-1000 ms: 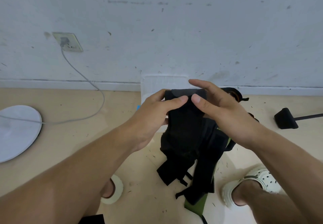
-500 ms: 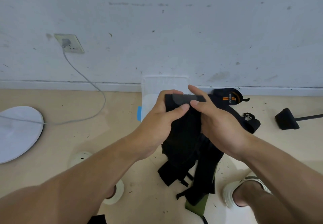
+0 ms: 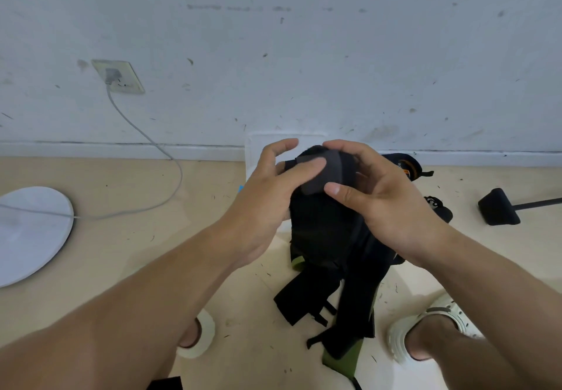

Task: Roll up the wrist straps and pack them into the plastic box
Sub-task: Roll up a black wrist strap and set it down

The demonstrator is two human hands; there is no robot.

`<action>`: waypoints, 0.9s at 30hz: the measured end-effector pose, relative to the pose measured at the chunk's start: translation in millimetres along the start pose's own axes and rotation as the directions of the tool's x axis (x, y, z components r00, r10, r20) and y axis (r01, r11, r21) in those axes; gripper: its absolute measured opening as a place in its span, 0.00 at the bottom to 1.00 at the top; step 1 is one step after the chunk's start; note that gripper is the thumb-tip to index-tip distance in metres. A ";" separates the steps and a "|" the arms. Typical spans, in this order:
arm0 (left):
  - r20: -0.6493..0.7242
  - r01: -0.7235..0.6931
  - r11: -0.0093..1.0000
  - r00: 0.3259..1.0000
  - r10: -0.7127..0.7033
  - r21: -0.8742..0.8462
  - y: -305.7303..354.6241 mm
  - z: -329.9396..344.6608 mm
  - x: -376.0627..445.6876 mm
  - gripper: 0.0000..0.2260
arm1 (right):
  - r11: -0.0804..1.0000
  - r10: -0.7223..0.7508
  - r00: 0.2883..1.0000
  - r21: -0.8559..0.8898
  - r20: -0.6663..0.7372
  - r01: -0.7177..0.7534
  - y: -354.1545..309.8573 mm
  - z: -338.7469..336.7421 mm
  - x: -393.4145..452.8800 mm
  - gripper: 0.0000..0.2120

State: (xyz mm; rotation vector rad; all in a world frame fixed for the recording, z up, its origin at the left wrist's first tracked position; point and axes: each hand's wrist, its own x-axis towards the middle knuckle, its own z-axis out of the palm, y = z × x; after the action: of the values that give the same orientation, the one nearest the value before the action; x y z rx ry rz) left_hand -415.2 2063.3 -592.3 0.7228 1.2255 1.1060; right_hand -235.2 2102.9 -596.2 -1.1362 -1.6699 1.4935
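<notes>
Between both hands, held up in front of the wall, is the top end of a black strap (image 3: 327, 231), partly curled over with a grey patch (image 3: 322, 173) facing the camera. The left hand (image 3: 267, 198) has its thumb laid flat across the strap's upper edge beside the patch, while its fingers arch above, spread and bent, their tips clear of the fabric. The right hand (image 3: 386, 204) curls round the strap from the other side: fingers wrapped over the top, thumb pressing on the front just below the patch. From the hands the strap hangs down to the floor (image 3: 127, 246), where more black straps (image 3: 340, 307) with green edging lie bunched between the two feet in white clogs.

Behind the hands, against the skirting, stands the translucent box (image 3: 258, 149), mostly hidden by the left fingers; whether anything is inside cannot be told. Just right of the right hand lies another black strap with an orange mark (image 3: 407, 167). Farther right is a black wedge on a rod (image 3: 498, 210). Well left of the left forearm lies a white disc (image 3: 27, 231), its cable (image 3: 146, 137) running up to a wall socket (image 3: 118, 76).
</notes>
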 end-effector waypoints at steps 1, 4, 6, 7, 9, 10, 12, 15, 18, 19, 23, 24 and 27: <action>0.011 0.024 1.000 1.000 -0.024 0.006 2.1 0.4 -1.1 0.17 | 1.000 -0.016 1.000 -0.016 -0.001 0.016 0.9 -0.7 0.3 0.23; 0.053 0.102 0.994 0.993 -0.104 0.031 4.6 0.6 -3.7 0.19 | 0.998 -0.057 0.998 -0.029 -0.013 0.057 2.8 -1.4 0.7 0.23; 0.040 0.113 0.993 0.993 -0.115 0.046 5.0 0.1 -4.4 0.17 | 0.997 -0.072 0.997 -0.035 -0.019 0.071 3.4 -0.7 0.4 0.23; 0.032 0.112 0.992 0.993 -0.114 0.050 4.8 -0.4 -4.2 0.16 | 0.997 -0.075 0.997 -0.034 -0.024 0.074 3.5 -0.3 0.1 0.23; 0.025 0.106 0.993 0.994 -0.107 0.050 5.0 -1.7 -3.6 0.13 | 0.997 -0.076 0.996 -0.019 -0.041 0.075 3.6 0.5 -0.2 0.23; 0.027 0.106 0.993 0.994 -0.107 0.046 5.3 -2.4 -3.1 0.12 | 0.997 -0.077 0.996 -0.008 -0.050 0.076 3.6 0.6 -0.5 0.24; 0.042 0.110 0.993 0.993 -0.111 0.028 6.3 -3.9 -2.7 0.13 | 0.997 -0.081 0.995 0.001 -0.053 0.081 2.9 0.6 -0.8 0.24; 0.058 0.114 0.993 0.992 -0.115 0.015 7.1 -4.2 -3.0 0.15 | 0.997 -0.081 0.995 0.011 -0.052 0.081 1.2 0.9 -1.1 0.24; 0.042 0.094 0.996 0.995 -0.094 0.006 8.2 -3.3 -3.1 0.09 | 0.996 -0.090 0.993 0.001 -0.081 0.090 0.5 2.8 -2.1 0.25; 0.040 0.092 0.996 0.995 -0.092 -0.003 8.7 -3.6 -2.7 0.07 | 0.996 -0.086 0.992 -0.008 -0.094 0.086 0.2 3.3 -2.8 0.27; 0.037 0.064 0.998 0.997 -0.064 -0.019 10.5 -5.2 -0.8 0.06 | 0.999 -0.028 0.993 -0.019 -0.117 0.026 -1.0 3.1 -3.3 0.34; 0.035 0.052 0.998 0.998 -0.051 -0.023 10.4 -5.1 -0.6 0.06 | 0.999 -0.022 0.993 -0.035 -0.120 0.018 -1.2 2.7 -2.9 0.32; 0.025 0.010 1.000 1.000 -0.009 -0.019 9.3 -6.1 -0.6 0.08 | 0.997 0.022 0.995 -0.071 -0.092 -0.029 -3.4 0.1 -1.8 0.26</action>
State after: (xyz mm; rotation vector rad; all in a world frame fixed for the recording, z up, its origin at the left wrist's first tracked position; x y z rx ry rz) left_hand -423.5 2065.2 -585.1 0.7136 1.1947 1.0964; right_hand -235.2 2101.3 -592.7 -1.2505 -1.6643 1.3849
